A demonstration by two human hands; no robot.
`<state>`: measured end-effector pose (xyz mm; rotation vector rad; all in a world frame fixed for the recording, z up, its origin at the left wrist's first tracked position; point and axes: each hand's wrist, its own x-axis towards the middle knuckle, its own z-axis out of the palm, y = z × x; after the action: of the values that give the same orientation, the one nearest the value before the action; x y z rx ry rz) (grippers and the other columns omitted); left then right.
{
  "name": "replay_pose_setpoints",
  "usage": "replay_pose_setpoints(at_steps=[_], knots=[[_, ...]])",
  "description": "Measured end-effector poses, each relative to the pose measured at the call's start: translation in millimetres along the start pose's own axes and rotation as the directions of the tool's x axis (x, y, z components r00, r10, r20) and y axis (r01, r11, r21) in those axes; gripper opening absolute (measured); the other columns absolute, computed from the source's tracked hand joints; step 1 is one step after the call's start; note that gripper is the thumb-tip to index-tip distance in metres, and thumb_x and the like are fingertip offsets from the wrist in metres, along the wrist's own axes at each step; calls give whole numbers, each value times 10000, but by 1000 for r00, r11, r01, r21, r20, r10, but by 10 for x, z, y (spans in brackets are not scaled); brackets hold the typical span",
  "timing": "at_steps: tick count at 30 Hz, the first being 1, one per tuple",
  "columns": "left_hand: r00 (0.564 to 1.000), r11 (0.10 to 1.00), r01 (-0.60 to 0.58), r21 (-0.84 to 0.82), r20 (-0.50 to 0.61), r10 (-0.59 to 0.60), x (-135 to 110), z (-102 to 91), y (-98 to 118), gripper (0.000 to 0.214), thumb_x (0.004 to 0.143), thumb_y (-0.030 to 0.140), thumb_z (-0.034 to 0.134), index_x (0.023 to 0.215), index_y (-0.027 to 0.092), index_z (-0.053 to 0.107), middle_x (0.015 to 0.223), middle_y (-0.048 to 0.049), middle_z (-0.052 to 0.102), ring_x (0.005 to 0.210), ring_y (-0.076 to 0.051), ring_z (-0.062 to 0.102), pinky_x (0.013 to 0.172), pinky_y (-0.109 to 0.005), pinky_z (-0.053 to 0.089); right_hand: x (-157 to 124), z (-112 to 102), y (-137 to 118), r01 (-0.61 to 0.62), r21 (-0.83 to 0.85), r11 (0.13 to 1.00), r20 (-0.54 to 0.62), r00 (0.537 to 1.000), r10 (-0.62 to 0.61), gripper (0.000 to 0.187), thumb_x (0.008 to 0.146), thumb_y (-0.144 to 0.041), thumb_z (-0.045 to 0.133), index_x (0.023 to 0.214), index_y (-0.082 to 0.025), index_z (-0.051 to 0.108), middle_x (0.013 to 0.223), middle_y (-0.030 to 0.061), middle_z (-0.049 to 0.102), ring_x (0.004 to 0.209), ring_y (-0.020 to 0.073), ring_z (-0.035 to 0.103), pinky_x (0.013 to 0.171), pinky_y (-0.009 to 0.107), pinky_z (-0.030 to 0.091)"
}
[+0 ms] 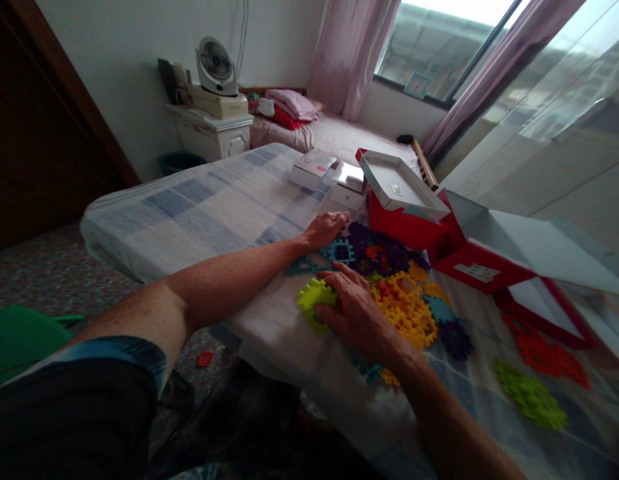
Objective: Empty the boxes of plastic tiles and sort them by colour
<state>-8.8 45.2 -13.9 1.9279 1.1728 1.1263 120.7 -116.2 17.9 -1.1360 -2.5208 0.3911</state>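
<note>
My right hand (pixel 353 303) is closed on a yellow-green toothed plastic piece (pixel 312 300), thumb and fingers at its right side, low over the table's near edge. Farther out, my left hand (pixel 325 229) has its fingers curled beside the purple pieces (pixel 389 257); what they hold, if anything, is hidden. Light-blue pieces (pixel 342 251) with square cut-outs lie just below that hand. Right of my right hand is a heap of yellow toothed pieces (pixel 406 310) with a few red ones on it. A dark purple piece (pixel 455 339) lies at the heap's right edge.
A red box (pixel 404 220) bearing a white tray (pixel 396 183) and another open red box (pixel 482 257) stand behind the pieces. Two small white boxes (pixel 312 170) sit farther back. Green pieces (pixel 530 393) and red pieces (pixel 546 350) lie right. A red piece (pixel 204 359) is on the floor.
</note>
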Motion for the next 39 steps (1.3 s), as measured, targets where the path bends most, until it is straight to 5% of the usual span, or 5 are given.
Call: replay_pose_setpoints(at_steps=[13, 18, 27, 34, 39], knots=[[1000, 1000, -16, -13, 1, 16, -27, -13, 30, 479, 912, 438, 258, 833, 141, 625, 791, -48, 664, 710, -153, 611, 711, -275, 464, -25, -34, -39, 80, 95, 992, -13, 997, -80, 226, 765, -143, 582, 947, -217, 469, 979, 41, 521, 952, 194, 482, 900, 385, 394], [1000, 1000, -1, -3, 12, 1, -14, -17, 33, 474, 909, 437, 259, 855, 143, 625, 806, -52, 669, 723, -155, 613, 715, -274, 467, 10, 2, -9, -63, 339, 939, -157, 980, 122, 216, 765, -163, 579, 949, -226, 485, 947, 13, 527, 858, 152, 510, 779, 292, 439], [999, 1000, 17, -3, 50, -17, -38, -44, -18, 508, 876, 481, 278, 980, 136, 636, 884, -69, 696, 792, -177, 638, 754, -274, 476, -434, -884, 371, -187, 512, 838, -461, 764, 452, 537, 763, -288, 572, 1269, -271, 396, 1049, 25, 558, 818, 140, 577, 720, 283, 504], [990, 994, 88, 57, 102, -94, -19, -90, -2, 456, 890, 428, 280, 1051, 160, 613, 967, -29, 718, 857, -154, 630, 776, -241, 460, -1837, -1315, 1169, -707, 317, 632, -646, 327, 689, 582, 648, -340, 606, 1192, -154, 518, 1060, 115, 592, 917, 237, 580, 867, 428, 459], [989, 995, 93, 45, 108, -97, -19, -96, -32, 435, 886, 427, 298, 1052, 171, 609, 1000, -29, 716, 881, -161, 630, 788, -245, 461, -2358, -1267, 1414, -796, 329, 508, -577, 257, 775, 613, 634, -358, 580, 1198, -124, 530, 1023, 125, 619, 865, 238, 601, 820, 412, 479]])
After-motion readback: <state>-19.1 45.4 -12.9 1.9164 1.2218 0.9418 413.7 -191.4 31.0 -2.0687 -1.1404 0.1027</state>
